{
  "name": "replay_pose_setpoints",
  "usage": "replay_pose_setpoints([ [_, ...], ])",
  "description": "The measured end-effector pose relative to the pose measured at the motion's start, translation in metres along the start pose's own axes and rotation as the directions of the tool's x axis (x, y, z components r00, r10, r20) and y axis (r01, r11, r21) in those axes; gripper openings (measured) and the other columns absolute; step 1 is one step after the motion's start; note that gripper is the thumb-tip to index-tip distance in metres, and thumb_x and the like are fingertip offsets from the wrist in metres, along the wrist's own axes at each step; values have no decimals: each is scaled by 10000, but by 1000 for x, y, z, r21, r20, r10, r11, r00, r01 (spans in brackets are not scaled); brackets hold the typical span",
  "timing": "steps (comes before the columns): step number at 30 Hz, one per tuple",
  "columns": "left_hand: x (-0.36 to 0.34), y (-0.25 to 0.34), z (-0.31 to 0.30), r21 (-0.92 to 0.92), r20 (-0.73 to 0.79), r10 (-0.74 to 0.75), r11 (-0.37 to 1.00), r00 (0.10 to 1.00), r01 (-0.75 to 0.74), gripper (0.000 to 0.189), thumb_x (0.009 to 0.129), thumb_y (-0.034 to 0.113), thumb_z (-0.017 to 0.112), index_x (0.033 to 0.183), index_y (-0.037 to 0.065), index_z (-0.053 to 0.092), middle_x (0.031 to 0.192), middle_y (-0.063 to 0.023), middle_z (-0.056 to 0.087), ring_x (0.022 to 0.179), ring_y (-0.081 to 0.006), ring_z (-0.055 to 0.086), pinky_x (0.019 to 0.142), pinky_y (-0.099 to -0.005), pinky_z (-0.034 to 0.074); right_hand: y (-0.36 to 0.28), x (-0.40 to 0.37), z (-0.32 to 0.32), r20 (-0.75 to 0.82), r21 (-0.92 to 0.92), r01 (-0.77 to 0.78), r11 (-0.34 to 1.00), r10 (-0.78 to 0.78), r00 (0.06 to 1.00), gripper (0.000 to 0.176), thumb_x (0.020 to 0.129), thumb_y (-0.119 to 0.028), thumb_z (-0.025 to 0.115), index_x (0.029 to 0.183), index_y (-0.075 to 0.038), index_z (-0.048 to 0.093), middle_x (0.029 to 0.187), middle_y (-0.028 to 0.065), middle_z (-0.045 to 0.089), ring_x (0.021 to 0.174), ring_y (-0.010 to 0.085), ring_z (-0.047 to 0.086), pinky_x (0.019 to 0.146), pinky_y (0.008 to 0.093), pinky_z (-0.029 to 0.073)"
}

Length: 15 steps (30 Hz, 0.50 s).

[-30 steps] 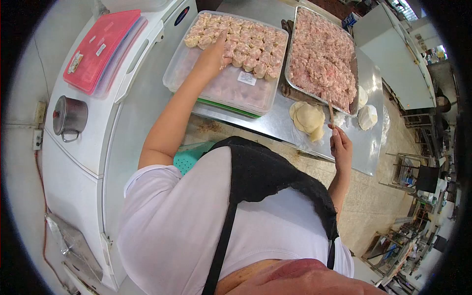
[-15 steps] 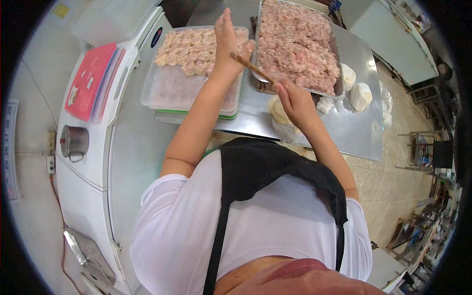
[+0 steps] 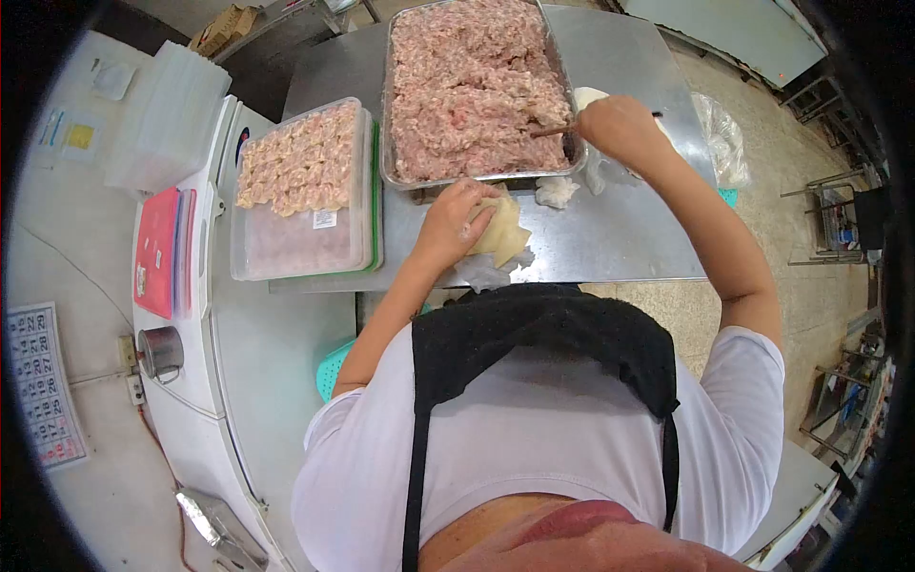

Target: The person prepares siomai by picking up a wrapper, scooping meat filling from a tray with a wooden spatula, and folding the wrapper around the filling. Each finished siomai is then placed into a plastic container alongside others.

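My left hand (image 3: 457, 223) lies on a stack of pale yellow dumpling wrappers (image 3: 505, 229) near the table's front edge, fingers curled onto the top ones. Crumpled clear plastic (image 3: 491, 272) sits under the stack. In my right hand (image 3: 621, 130) is a thin brown wooden stick (image 3: 551, 132), its tip at the right part of the minced meat (image 3: 467, 91). That meat fills a large metal tray (image 3: 519, 175). To the left, a clear plastic container (image 3: 286, 250) holds rows of filled dumplings (image 3: 295, 157) over its far part.
A crumpled white piece (image 3: 556, 191) lies by the tray's near right corner. Another white stack (image 3: 588, 97) is partly behind my right hand. A white freezer (image 3: 272, 334) with pink folders (image 3: 157, 253) and a metal cup (image 3: 162, 351) borders the steel table (image 3: 620, 238) on the left.
My hands have moved apart: the left has come down from above the dumpling container to the wrappers. The right has carried the stick rightward to the meat. The view has shifted.
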<state>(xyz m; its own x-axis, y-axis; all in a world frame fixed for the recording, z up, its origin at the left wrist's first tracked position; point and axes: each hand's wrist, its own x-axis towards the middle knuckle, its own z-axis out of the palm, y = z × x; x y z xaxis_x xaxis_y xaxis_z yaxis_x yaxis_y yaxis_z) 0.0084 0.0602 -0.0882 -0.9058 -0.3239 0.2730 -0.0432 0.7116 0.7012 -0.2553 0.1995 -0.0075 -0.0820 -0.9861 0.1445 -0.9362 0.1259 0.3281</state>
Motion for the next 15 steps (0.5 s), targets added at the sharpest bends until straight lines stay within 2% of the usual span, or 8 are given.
replay_pose_setpoints([
  [1, 1, -3, 7, 25, -15, -17, 1000, 1000, 17, 278, 788, 158, 680, 1047, 72, 626, 984, -109, 599, 889, -261, 614, 779, -351, 487, -2, -7, 4, -3, 6, 1, 1000, -1, 1000, 118, 731, -139, 586, 707, -60, 672, 695, 121, 660, 669, 265, 668, 581, 382, 517],
  [3, 1, -3, 18, 50, -30, -42, 998, 999, 43, 259, 783, 158, 680, 1022, 74, 626, 958, -112, 589, 838, -270, 615, 746, -358, 490, -7, -25, 7, 116, 186, -60, 981, 39, 993, 142, 774, -133, 572, 711, -64, 679, 692, 123, 659, 649, 277, 664, 583, 386, 521],
  [5, -1, -1, 22, 155, 5, -207, 967, 978, 204, 209, 774, 168, 683, 935, 48, 626, 882, -134, 568, 886, -329, 566, 804, -395, 458, 4, -37, 7, 126, 182, -39, 983, 16, 992, 176, 813, -141, 559, 704, -71, 678, 680, 121, 652, 638, 275, 662, 574, 391, 515],
  [6, -6, -1, 28, 156, 4, -216, 965, 976, 212, 209, 774, 168, 683, 935, 48, 626, 882, -134, 568, 886, -329, 566, 804, -395, 458, 11, -40, 3, 157, 168, -47, 985, 20, 987, 190, 825, -151, 559, 699, -78, 680, 675, 117, 651, 633, 272, 661, 567, 389, 511],
  [8, -14, -9, 41, 300, -143, -111, 942, 983, 150, 214, 763, 181, 694, 915, 47, 626, 841, -126, 559, 885, -325, 561, 821, -406, 448, 26, -41, 4, 182, 158, -51, 986, 21, 983, 205, 838, -161, 558, 693, -85, 681, 670, 112, 651, 629, 269, 660, 559, 387, 507],
  [10, -20, -19, 47, 263, -137, -145, 949, 980, 177, 211, 759, 179, 697, 907, 43, 633, 858, -128, 567, 903, -329, 557, 834, -406, 443, 42, -35, 12, -21, 127, 38, 991, -36, 999, 285, 883, -254, 543, 699, -71, 662, 683, 115, 652, 648, 282, 657, 577, 385, 505],
  [12, -23, -28, 44, 224, -127, -174, 954, 977, 199, 207, 756, 176, 699, 899, 39, 639, 874, -130, 574, 920, -332, 553, 847, -406, 438, 35, -30, 17, 6, 113, 70, 991, -71, 997, 224, 846, -215, 556, 706, -83, 669, 689, 106, 656, 657, 280, 658, 578, 384, 504],
  [15, -28, -26, 39, 104, -29, -301, 948, 953, 302, 201, 797, 171, 672, 947, 38, 670, 962, -151, 597, 962, -334, 554, 873, -391, 433, -1, -15, 23, 88, 97, 151, 984, -159, 983, 133, 772, -160, 574, 720, -101, 681, 696, 90, 662, 668, 274, 659, 577, 389, 500],
])
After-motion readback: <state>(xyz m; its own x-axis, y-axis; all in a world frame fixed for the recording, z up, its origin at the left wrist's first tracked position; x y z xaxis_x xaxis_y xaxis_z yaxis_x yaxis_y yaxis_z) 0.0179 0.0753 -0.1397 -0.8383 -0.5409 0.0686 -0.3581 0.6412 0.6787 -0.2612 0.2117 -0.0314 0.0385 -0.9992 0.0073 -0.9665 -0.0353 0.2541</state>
